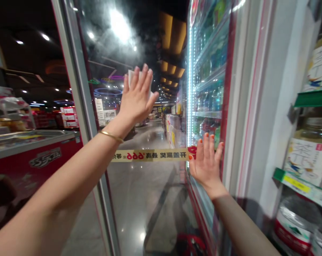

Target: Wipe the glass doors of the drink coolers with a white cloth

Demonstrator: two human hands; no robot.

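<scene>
Glass is carrying most of the risk at this moment: the pane of the cooler door [104, 39] is taking pressure from two spread hands, and a door that looks swung open could be moving away from them if they are leaning on it too hard. Fingers sliding over the pane could be leaving smears, and a slipping palm could be letting the white cloth [131, 76] drop to the floor. The yellow promotional strip [152, 155] stuck across the pane could be lifting at its end if rubbing is catching it.

The left hand [136, 101] is reaching up near 12 o'clock, wide open with its fingers spread, and is pressing the white cloth against the pane rather than clenching it; most of the cloth is hidden behind the palm and fingers. A gold bangle [111, 136] is circling its wrist. The right hand [205, 165] is lying open and flat on the glass at about 4 o'clock, just beside the end of the strip, and is holding nothing that I can see.

Lit drink bottles [209, 46] are lining the cooler shelves at 2 o'clock, while a red chest freezer [24, 156] is standing at 9 o'clock, seen beyond the door frame
</scene>
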